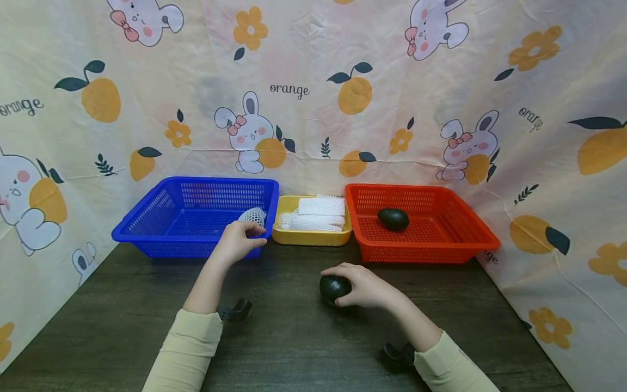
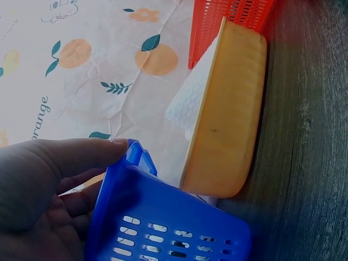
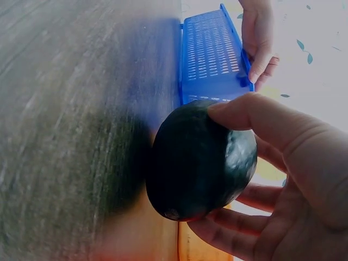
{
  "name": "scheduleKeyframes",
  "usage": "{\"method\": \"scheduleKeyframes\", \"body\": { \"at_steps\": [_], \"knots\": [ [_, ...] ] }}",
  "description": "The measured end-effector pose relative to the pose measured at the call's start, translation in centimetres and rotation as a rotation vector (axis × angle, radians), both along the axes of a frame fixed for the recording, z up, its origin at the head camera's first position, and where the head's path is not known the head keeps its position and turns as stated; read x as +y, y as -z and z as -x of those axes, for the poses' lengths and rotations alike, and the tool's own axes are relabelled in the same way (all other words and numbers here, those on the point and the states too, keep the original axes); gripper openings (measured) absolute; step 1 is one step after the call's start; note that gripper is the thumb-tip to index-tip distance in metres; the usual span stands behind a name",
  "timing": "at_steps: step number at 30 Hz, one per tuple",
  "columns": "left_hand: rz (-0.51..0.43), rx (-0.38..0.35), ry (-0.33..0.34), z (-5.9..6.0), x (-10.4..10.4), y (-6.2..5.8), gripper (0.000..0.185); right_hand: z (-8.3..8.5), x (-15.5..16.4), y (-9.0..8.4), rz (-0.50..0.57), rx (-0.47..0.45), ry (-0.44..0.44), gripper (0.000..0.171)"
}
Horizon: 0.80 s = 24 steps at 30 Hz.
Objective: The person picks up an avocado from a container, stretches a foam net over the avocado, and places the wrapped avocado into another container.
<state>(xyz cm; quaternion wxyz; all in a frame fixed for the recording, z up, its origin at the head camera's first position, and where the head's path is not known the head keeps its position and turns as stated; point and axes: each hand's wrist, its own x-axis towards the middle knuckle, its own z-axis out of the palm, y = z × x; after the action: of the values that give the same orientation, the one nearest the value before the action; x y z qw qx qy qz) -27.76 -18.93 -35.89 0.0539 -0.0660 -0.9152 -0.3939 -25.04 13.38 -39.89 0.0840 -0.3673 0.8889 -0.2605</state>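
My left hand (image 1: 238, 242) is at the front right corner of the blue basket (image 1: 196, 247), holding the rim with the thumb (image 2: 89, 152) on it and the fingers curled behind the wall. Just behind that hand, inside the basket, lies a piece wrapped in white foam net (image 1: 253, 215). My right hand (image 1: 364, 286) grips a dark green avocado (image 3: 198, 163) between thumb and fingers, close over the table in front of the yellow tray. Another avocado (image 1: 393, 219) lies in the red basket (image 1: 416, 254).
Between the two baskets stands the yellow tray (image 1: 311, 238), stacked with white foam net sleeves (image 1: 320, 207). All three containers line the back of the dark wooden table (image 1: 294, 348). A printed cloth (image 1: 308, 130) hangs behind and along the sides.
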Motion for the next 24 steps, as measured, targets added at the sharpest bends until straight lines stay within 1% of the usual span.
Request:
{"method": "scheduleKeyframes", "body": {
  "at_steps": [12, 24],
  "knots": [
    [0.004, 0.000, -0.002, -0.01, -0.04, -0.11, 0.024, -0.05, 0.00, -0.08, -0.017, -0.020, 0.009, 0.069],
    [0.005, 0.017, -0.005, -0.12, 0.00, -0.10, 0.025, -0.10, -0.25, -0.15, -0.020, -0.017, 0.018, 0.066]
  ]
}}
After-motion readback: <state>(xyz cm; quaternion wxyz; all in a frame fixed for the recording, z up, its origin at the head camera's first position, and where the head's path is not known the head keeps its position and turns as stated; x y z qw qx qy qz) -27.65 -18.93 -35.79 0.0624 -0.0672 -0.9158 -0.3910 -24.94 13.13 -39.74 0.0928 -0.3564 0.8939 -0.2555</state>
